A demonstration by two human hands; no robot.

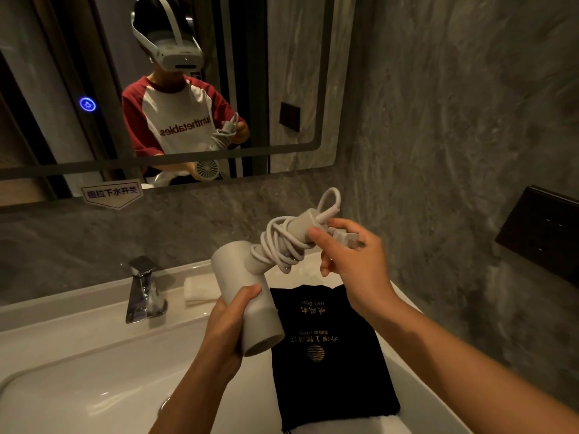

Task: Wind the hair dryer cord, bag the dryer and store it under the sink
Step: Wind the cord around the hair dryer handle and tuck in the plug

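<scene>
I hold a white hair dryer above the sink counter. My left hand is wrapped around its barrel. The white cord is coiled in several loops around the handle, with a small loop sticking up at the handle's end. My right hand pinches the plug at the cord's end, beside the handle tip. A black drawstring bag with gold print lies flat on the counter under my hands, to the right of the basin.
A white basin fills the lower left, with a chrome faucet behind it and a folded white towel beside that. A mirror hangs above. A dark switch panel sits on the grey right wall.
</scene>
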